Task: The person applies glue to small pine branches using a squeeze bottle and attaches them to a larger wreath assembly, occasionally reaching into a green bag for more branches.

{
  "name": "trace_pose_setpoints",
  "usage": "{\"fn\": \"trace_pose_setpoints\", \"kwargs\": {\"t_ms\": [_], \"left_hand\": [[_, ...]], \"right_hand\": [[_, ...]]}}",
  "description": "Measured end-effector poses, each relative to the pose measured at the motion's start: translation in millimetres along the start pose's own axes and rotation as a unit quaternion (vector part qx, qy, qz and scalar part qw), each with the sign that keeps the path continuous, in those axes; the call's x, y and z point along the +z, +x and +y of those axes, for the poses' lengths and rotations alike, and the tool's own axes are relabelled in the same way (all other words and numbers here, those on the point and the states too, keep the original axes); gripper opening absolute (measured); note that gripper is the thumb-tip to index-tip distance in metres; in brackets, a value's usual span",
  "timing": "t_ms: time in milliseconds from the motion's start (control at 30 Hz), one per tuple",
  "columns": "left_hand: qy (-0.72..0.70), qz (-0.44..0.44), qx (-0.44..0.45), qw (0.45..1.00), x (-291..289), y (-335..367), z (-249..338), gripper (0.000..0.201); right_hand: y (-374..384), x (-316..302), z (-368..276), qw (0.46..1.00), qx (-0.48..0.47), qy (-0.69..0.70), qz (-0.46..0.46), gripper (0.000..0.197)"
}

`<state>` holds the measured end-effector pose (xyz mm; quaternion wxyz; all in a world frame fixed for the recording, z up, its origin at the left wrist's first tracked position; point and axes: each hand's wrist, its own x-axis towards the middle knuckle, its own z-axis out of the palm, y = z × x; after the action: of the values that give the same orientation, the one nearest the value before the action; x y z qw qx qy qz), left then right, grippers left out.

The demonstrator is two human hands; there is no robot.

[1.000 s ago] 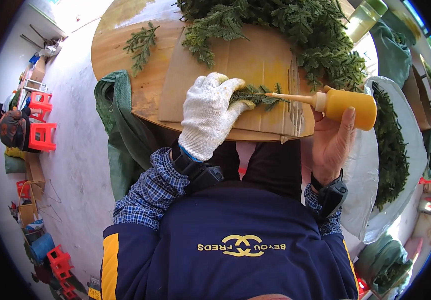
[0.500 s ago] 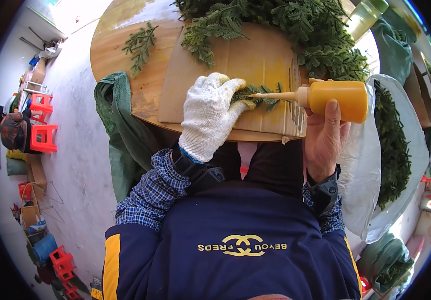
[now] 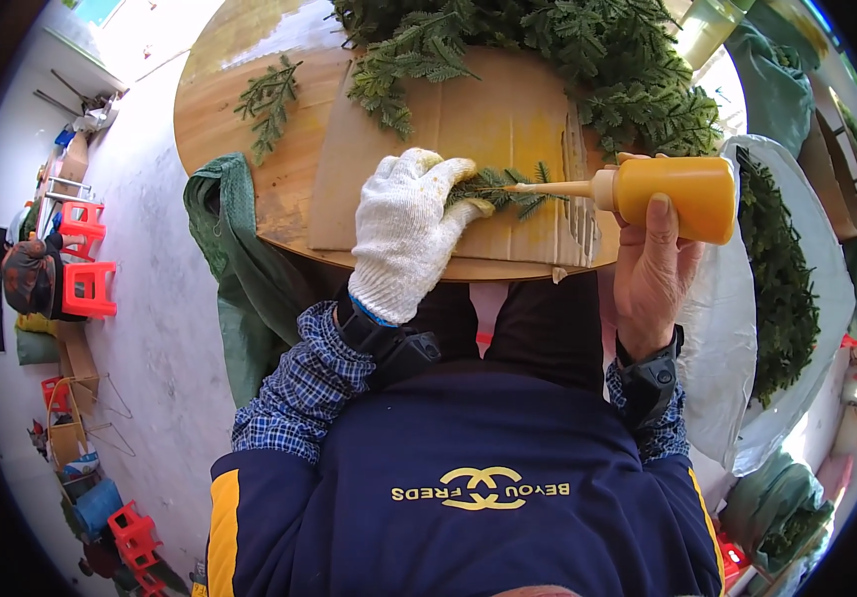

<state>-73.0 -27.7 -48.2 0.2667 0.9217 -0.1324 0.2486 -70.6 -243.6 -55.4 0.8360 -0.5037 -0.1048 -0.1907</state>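
Note:
My left hand [image 3: 403,229], in a white knit glove, pinches a small green fir sprig [image 3: 526,202] between thumb and fingers above the cardboard. Bare, my right hand [image 3: 655,264] is wrapped round a squeeze bottle [image 3: 675,199] of yellow-orange liquid. The bottle lies sideways, its long thin nozzle pointing left, with the tip at the sprig near my left fingertips. Whether liquid is coming out cannot be made out. Under both lies a yellow-stained piece of cardboard [image 3: 349,214] on the round wooden table [image 3: 214,124].
Fir branches [image 3: 587,50] are heaped at the table's far side, and a lone sprig [image 3: 269,104] lies at its left. Green cloth [image 3: 234,259] hangs over the left edge. An open white sack [image 3: 717,348] of greenery stands at right. Red stools [image 3: 90,289] and another person [image 3: 32,279] are far left.
My left hand has shifted slightly left with the sprig, so the nozzle tip is now a little farther from the fingertips. The right hand still holds the bottle level.

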Motion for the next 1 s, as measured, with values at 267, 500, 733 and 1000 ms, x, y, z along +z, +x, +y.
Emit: {"fn": "trace_pose_setpoints", "kwargs": {"t_ms": [267, 500, 733, 1000], "left_hand": [[0.006, -0.002, -0.003, 1.000, 1, 0, 2, 0.032], [0.007, 0.000, 0.002, 1.000, 3, 0, 2, 0.032], [0.013, 0.007, 0.010, 1.000, 6, 0, 2, 0.033], [0.022, 0.015, 0.002, 1.000, 5, -1, 2, 0.032]], "right_hand": [[1, -15, -5, 1.000, 0.001, 0.016, 0.020, 0.036], [2, -26, -10, 0.998, -0.007, 0.026, 0.061, 0.034], [2, -43, -15, 0.994, -0.009, 0.046, 0.099, 0.034], [5, -63, -23, 0.992, -0.005, 0.038, 0.122, 0.036]]}}
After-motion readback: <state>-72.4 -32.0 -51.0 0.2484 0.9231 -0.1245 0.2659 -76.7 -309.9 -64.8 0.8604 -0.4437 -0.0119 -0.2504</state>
